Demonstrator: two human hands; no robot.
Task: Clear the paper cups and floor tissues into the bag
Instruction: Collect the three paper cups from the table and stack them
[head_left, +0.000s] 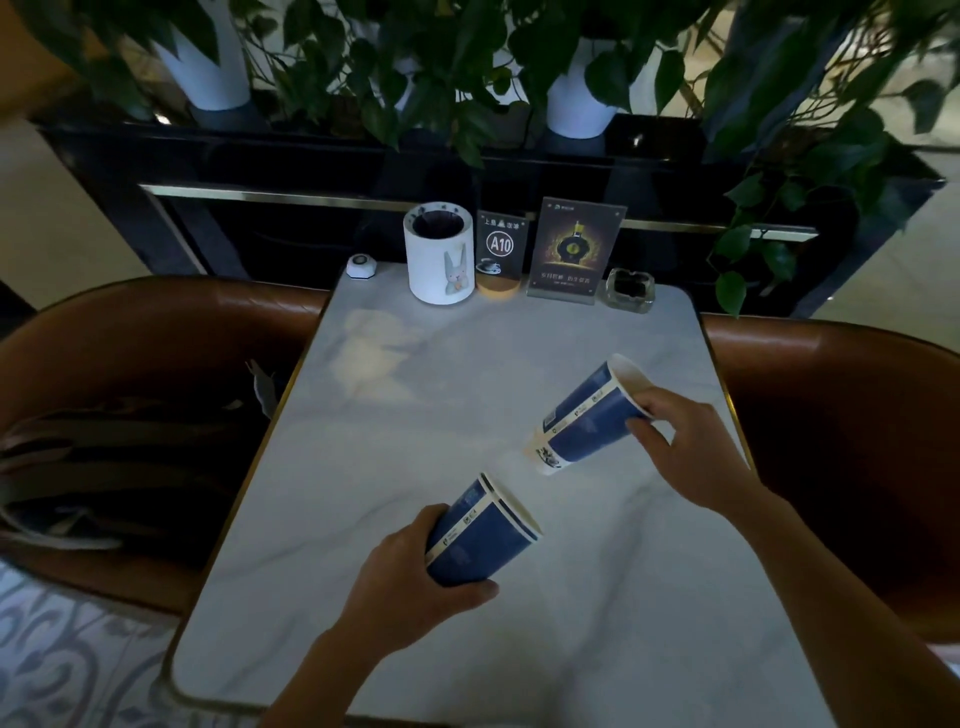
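Two blue paper cups with white bands are held tilted above the white marble table (415, 415). My left hand (410, 587) grips the near cup (478, 535) around its lower body, its open mouth pointing up and to the right. My right hand (685, 447) holds the far cup (587, 415) by its rim, with the cup's base pointing down-left toward the near cup's mouth. A small gap separates the two cups. No bag and no tissues are recognisable in view.
At the table's far edge stand a white cylindrical holder with a rabbit (439, 254), an A10 table sign (500, 254), an acrylic advert stand (571, 249), a glass ashtray (630, 291) and a call button (360, 266). Brown leather seats (130, 338) flank the table; dark items lie on the left one.
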